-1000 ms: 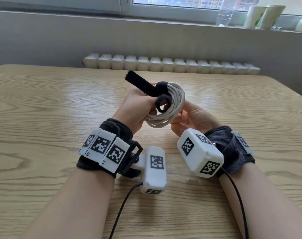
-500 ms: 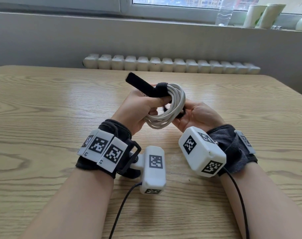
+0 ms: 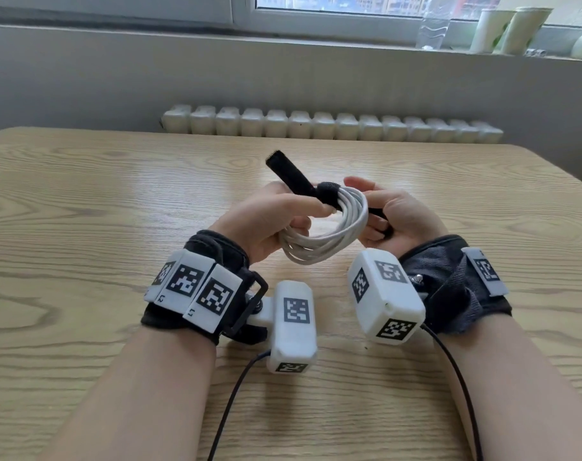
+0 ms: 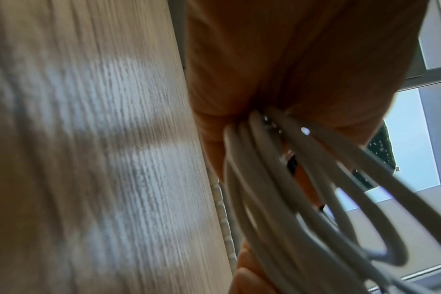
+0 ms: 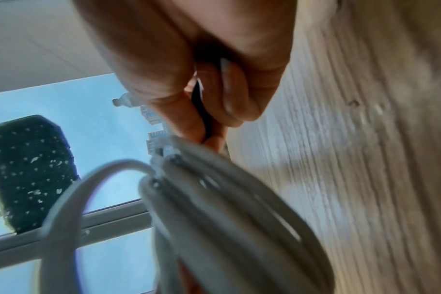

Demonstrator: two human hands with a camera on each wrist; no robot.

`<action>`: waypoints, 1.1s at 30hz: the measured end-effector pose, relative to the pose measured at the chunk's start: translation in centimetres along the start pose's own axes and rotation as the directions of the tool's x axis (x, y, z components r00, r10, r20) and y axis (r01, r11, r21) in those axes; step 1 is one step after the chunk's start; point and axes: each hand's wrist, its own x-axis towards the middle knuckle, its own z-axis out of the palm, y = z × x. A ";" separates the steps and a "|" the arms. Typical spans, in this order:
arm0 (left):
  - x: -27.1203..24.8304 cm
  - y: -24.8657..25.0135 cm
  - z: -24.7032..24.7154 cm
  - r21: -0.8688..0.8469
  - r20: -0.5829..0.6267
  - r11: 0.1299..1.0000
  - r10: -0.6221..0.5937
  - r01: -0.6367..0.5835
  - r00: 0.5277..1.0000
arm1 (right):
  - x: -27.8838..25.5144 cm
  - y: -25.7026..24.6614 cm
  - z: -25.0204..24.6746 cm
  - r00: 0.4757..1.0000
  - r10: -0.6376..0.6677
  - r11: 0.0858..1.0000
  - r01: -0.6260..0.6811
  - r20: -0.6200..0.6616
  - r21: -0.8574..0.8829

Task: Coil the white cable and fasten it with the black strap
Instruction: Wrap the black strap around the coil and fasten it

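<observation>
Above the middle of the table, the white cable point(image 3: 326, 241) is wound into a coil of several loops, and my left hand point(image 3: 283, 214) grips its left side. The black strap point(image 3: 328, 192) wraps over the top of the coil, and its free end point(image 3: 284, 169) sticks up to the left. My right hand point(image 3: 386, 211) sits at the coil's right side and pinches the strap's other end point(image 3: 377, 212). The left wrist view shows the cable loops point(image 4: 277, 189) running out of my fist. In the right wrist view the strap point(image 5: 202, 111) is pinched between thumb and finger above the cable point(image 5: 214, 208).
The wooden table point(image 3: 116, 227) lies under both hands. A white radiator point(image 3: 333, 126) runs behind its far edge. A bottle point(image 3: 432, 28) and cups point(image 3: 512, 29) stand on the windowsill. Black camera leads point(image 3: 236, 394) trail over the near table edge.
My right hand has risen from under the coil to its right side. The strap's loose loop, which hung over the front of the coil, is now drawn across to the right.
</observation>
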 end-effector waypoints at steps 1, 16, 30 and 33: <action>0.0 0.1 0.0 -0.037 0.014 0.999 -0.021 0.022 1.000 | 0.0 -0.1 0.0 0.999 -0.033 0.999 0.033 -0.029 -0.020; -0.1 0.1 0.2 0.118 -0.044 0.992 -0.027 0.032 0.999 | -0.6 -1.1 0.0 0.899 -0.412 0.893 0.365 -0.147 -0.264; -0.6 0.7 0.8 0.145 -0.076 0.987 0.080 -0.069 0.994 | -2.1 -1.2 1.8 0.829 -0.552 0.725 0.530 0.089 -0.440; -0.7 0.8 1.2 0.127 -0.034 0.990 0.072 -0.067 0.997 | -1.9 -1.1 1.6 0.822 -0.563 0.709 0.533 0.084 -0.462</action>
